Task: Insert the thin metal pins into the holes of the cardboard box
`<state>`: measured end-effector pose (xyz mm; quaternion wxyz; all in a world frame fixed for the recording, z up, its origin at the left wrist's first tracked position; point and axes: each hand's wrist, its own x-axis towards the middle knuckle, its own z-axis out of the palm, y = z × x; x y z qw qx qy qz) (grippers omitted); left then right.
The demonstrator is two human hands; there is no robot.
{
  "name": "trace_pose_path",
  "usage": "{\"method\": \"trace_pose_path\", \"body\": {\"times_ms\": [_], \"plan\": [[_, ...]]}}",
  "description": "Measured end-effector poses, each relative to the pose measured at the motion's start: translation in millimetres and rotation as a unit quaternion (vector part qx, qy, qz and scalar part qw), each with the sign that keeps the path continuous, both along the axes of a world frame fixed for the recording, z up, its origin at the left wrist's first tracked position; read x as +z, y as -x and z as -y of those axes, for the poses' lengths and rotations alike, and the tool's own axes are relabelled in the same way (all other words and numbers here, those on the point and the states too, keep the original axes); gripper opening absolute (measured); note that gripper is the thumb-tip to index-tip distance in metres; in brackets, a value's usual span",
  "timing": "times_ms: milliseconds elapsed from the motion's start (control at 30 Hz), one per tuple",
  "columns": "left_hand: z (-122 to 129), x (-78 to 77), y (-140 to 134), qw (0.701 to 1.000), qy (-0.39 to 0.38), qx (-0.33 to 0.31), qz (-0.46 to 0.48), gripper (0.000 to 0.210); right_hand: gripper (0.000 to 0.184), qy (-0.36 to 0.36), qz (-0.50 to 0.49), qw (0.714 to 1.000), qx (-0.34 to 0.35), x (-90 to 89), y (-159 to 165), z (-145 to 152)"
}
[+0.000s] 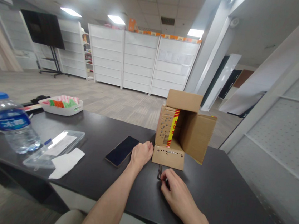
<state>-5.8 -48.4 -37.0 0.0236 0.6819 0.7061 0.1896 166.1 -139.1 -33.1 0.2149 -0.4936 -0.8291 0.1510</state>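
An upright cardboard box [165,126] stands on the table with its opening facing me and its flaps spread. Rows of small dark and shiny dots mark its lower flap [168,159], and more dots cover its left side. My left hand [141,154] is closed and rests on the table between the box and a dark phone [121,151]; whatever its fingers may hold is hidden. Just in front of the lower flap, my right hand [174,187] pinches a small dark thing with thin prongs [160,172], whose kind I cannot make out.
On the left of the black table [90,177] are a water bottle [11,123], a clear plastic case [66,144], a piece of white paper [67,163] and a white basket [62,109] with colourful contents. A perforated panel [289,142] borders the right side.
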Motion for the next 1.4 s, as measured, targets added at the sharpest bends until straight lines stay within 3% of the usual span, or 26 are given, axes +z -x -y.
{"method": "trace_pose_path", "body": {"times_ms": [1400], "plan": [[-0.7, -1.3, -0.2, 1.0, -0.005, 0.001, -0.007, 0.048, 0.015, -0.005, 0.004, 1.0, 0.0, 2.3, 1.5, -2.3]]}}
